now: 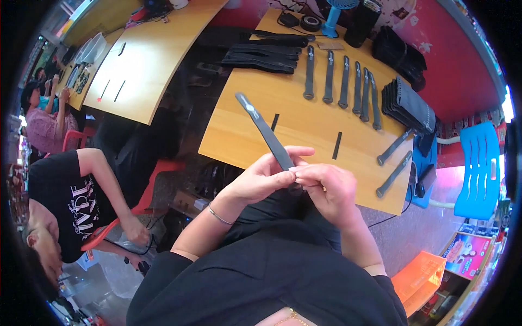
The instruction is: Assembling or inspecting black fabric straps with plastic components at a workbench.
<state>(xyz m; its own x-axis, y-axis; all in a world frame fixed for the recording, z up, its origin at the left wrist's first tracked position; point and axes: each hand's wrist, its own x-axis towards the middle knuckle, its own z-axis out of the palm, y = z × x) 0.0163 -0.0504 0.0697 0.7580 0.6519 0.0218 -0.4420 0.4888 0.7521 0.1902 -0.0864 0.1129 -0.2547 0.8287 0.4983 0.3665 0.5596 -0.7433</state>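
While the left hand (263, 175) grips the dark strap (265, 130) near its lower end, the right hand (333, 190) pinches that end, both grips closed. Strap points to 11 o'clock; 6 similar straps (344, 81) on counter (234, 138), 1 o'clock from hands.

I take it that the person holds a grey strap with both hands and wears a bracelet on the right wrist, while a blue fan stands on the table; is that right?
Not quite: the head view shows the bracelet on the left wrist, not the right. Otherwise, yes: the left hand and right hand hold the grey strap, and the blue fan stands on the table.
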